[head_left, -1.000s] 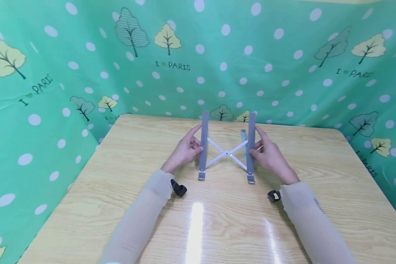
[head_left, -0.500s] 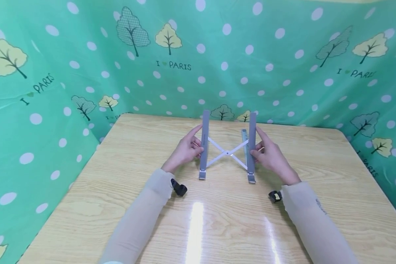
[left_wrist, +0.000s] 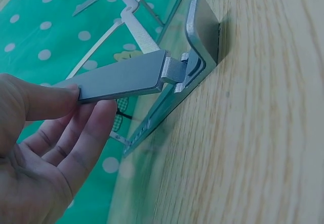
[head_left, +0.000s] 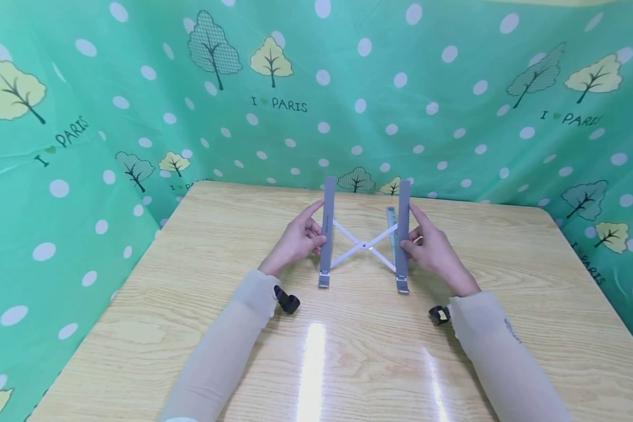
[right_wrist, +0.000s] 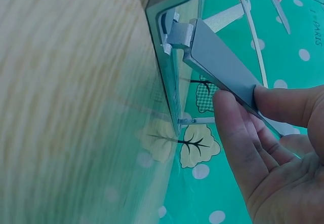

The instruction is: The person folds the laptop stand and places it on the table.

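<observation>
A grey folding laptop stand (head_left: 326,234) is unfolded on the table, its two long arms raised at the far ends and joined by crossed pale bars (head_left: 364,245). My left hand (head_left: 297,239) pinches the left arm between thumb and fingers, the index finger stretched along its outer side. On the right arm (head_left: 402,234), my right hand (head_left: 427,249) has a matching pinch. Both wrist views show a lipped front end (left_wrist: 202,31) against the table, with the raised arm (right_wrist: 220,62) hinged just behind it. Some fingertips are hidden behind the arms.
The wood-grain table (head_left: 232,223) spreads around the stand, with bright light reflections in front. A green dotted cloth (head_left: 316,117) printed with trees hangs at the back and sides. Small black devices (head_left: 287,302) sit at both wrists.
Both hands keep their pinch and the stand holds its shape. The whole head view has shifted only very slightly.
</observation>
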The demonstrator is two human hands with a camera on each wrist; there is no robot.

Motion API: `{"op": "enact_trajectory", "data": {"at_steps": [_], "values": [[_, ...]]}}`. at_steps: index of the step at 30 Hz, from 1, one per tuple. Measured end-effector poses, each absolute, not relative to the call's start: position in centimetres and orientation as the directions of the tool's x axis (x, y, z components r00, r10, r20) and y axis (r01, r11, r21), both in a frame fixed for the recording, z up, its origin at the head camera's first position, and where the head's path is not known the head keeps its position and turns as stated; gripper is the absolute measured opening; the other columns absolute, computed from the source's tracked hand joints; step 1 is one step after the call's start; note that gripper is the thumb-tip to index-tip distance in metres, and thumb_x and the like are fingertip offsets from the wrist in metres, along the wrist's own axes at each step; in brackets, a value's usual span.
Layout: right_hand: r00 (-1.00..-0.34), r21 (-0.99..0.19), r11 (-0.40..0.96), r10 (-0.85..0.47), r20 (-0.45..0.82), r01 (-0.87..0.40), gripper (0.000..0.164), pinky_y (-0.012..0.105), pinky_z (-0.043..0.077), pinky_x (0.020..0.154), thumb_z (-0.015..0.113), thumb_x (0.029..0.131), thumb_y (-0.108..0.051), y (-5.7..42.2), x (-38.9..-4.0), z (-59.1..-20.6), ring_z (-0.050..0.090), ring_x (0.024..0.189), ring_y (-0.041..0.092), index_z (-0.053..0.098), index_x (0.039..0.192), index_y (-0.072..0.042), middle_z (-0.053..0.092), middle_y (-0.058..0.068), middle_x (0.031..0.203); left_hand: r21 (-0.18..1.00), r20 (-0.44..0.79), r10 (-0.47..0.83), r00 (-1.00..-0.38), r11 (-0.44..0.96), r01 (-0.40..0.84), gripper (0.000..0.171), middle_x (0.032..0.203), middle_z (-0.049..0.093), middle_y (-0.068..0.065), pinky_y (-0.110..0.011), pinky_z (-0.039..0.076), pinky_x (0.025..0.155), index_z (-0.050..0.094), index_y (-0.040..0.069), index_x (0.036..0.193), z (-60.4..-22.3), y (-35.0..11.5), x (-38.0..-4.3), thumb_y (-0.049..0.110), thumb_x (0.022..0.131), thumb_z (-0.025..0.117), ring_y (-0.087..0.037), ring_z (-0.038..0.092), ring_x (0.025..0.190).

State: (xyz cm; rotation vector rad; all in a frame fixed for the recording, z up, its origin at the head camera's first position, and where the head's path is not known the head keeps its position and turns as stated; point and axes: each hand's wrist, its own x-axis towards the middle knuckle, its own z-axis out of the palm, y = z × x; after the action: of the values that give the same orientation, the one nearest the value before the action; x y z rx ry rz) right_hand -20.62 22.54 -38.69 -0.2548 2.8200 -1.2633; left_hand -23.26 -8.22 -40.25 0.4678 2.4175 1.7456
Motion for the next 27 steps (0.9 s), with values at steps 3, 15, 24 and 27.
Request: {"op": "enact_trajectory", "data": {"at_steps": [3, 15, 24, 27], "values": [[-0.985, -0.748, 0.649, -0.167, 0.036, -0.137, 0.09, 0.041, 0.057, 0.061, 0.059, 0.091, 0.002, 22.51, -20.63, -38.7, 0.065, 0.072, 0.033, 0.005, 0.154, -0.032, 0.056, 0.016, 0.093, 0.939, 0.079, 0.307, -0.949, 0.296, 0.173, 0.09, 0.091, 0.06, -0.02, -0.041, 0.058, 0.062, 0.025, 0.031, 0.152, -40.28, -8.16, -23.25, -0.012, 0.083, 0.063, -0.026, 0.062, 0.072], [-0.987, -0.744, 0.655, -0.155, 0.042, -0.134, 0.09, 0.038, 0.057, 0.058, 0.059, 0.09, 0.002, 22.42, -20.66, -38.81, 0.064, 0.07, 0.029, 0.006, 0.154, -0.033, 0.056, 0.016, 0.093, 0.921, 0.088, 0.3, -0.95, 0.34, 0.192, 0.09, 0.091, 0.06, -0.02, -0.039, 0.058, 0.061, 0.024, 0.031, 0.152, -40.24, -8.07, -23.13, -0.012, 0.083, 0.063, -0.024, 0.061, 0.071], [-0.987, -0.744, 0.654, -0.157, 0.045, -0.138, 0.09, 0.035, 0.056, 0.057, 0.06, 0.09, 0.001, 22.36, -20.56, -38.91, 0.064, 0.069, 0.028, 0.006, 0.154, -0.032, 0.056, 0.016, 0.093, 0.916, 0.093, 0.292, -0.952, 0.349, 0.196, 0.09, 0.089, 0.06, -0.018, -0.038, 0.058, 0.06, 0.026, 0.03, 0.152, -40.22, -7.88, -23.1, -0.012, 0.082, 0.065, -0.023, 0.061, 0.069], [-0.985, -0.755, 0.639, -0.165, 0.052, -0.147, 0.09, 0.036, 0.057, 0.057, 0.06, 0.09, 0.001, 22.16, -20.5, -38.97, 0.063, 0.07, 0.028, 0.006, 0.154, -0.033, 0.056, 0.016, 0.093, 0.916, 0.092, 0.295, -0.951, 0.35, 0.197, 0.09, 0.089, 0.06, -0.019, -0.039, 0.058, 0.059, 0.025, 0.03, 0.152, -40.23, -7.82, -23.14, -0.012, 0.082, 0.064, -0.023, 0.061, 0.07]]}}
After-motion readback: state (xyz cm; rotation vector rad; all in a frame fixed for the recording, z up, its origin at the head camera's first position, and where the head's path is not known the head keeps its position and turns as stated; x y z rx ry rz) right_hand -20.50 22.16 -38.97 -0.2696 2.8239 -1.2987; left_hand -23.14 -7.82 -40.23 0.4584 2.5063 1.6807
